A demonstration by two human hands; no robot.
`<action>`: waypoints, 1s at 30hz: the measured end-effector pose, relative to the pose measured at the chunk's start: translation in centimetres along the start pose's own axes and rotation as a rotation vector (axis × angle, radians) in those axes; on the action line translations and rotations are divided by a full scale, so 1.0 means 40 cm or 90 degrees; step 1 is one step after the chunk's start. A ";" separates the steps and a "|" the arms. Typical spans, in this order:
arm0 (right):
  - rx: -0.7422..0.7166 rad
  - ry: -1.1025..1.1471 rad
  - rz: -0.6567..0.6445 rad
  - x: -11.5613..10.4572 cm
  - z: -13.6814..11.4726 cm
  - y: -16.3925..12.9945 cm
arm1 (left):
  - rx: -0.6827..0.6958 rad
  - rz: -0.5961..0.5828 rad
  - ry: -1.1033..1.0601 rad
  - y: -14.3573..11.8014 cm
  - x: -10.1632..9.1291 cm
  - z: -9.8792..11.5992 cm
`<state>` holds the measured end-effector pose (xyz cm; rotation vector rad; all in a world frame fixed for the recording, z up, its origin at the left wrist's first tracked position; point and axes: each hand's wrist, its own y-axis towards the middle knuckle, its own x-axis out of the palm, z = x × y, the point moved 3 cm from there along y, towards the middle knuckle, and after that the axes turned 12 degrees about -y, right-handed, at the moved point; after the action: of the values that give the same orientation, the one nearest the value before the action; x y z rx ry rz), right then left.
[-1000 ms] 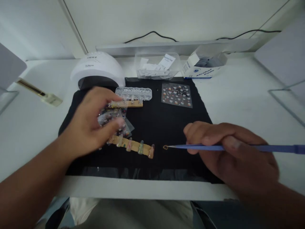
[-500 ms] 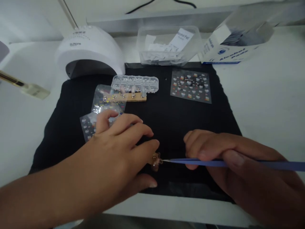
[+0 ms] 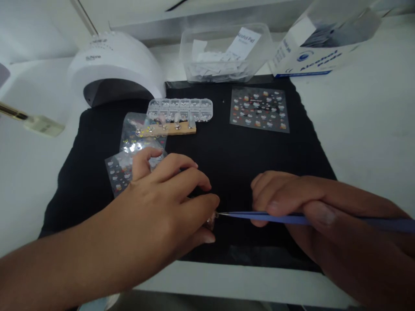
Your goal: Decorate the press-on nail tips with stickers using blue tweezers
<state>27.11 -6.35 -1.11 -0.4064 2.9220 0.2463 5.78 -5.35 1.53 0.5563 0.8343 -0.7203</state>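
Note:
Between the thumb and forefinger of my left hand [image 3: 171, 207] sits a small shiny brownish piece [image 3: 210, 221], mostly covered by the fingers, so its kind is hard to make out. My right hand [image 3: 292, 203] is closed around blue tweezers [image 3: 253, 215], whose fine metal tip meets the edge of that piece. Under both hands lies a black mat [image 3: 227, 164]. Two clear sticker sheets [image 3: 118, 172] stick out from behind my left hand. Past them, a wooden strip [image 3: 184, 128] carries several nail tips on small round mounts.
A clear compartment case [image 3: 204, 108] of tiny gems stands behind the strip. Another sticker sheet [image 3: 259, 110] lies at the right. At the back are a white nail lamp [image 3: 119, 65], a plastic tub [image 3: 223, 73] of packets and an alcohol pad box [image 3: 317, 60]. A brush [image 3: 43, 125] juts in from the left.
My left thumb and forefinger have closed more tightly over the shiny piece, covering more of it. The tweezers stay at its edge. The whole view has shifted slightly.

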 end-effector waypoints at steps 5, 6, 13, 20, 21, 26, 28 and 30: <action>0.011 -0.013 -0.024 0.000 0.001 -0.006 | -0.004 0.028 -0.001 -0.004 0.006 -0.003; 0.009 -0.019 -0.023 0.001 0.000 -0.006 | -0.003 0.029 0.000 -0.004 0.006 -0.002; 0.033 -0.028 -0.026 0.005 -0.004 0.007 | -0.008 0.028 0.011 -0.010 -0.002 0.003; 0.037 -0.023 -0.026 -0.003 0.009 0.008 | -0.043 0.064 0.101 -0.040 -0.065 -0.008; 0.042 -0.030 -0.026 -0.003 0.010 0.007 | -0.049 0.068 0.115 -0.043 -0.076 -0.009; 0.031 -0.035 -0.009 -0.004 0.008 0.007 | -0.049 0.049 0.142 -0.046 -0.091 -0.017; 0.033 -0.033 -0.006 -0.002 0.008 0.007 | -0.044 0.033 0.138 -0.046 -0.086 -0.020; 0.036 -0.026 0.009 -0.001 0.009 0.007 | -0.039 0.018 0.125 -0.045 -0.082 -0.021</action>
<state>27.12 -5.99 -1.43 -0.3665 2.8846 0.1707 2.50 -4.79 3.42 0.5885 1.0252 -0.6181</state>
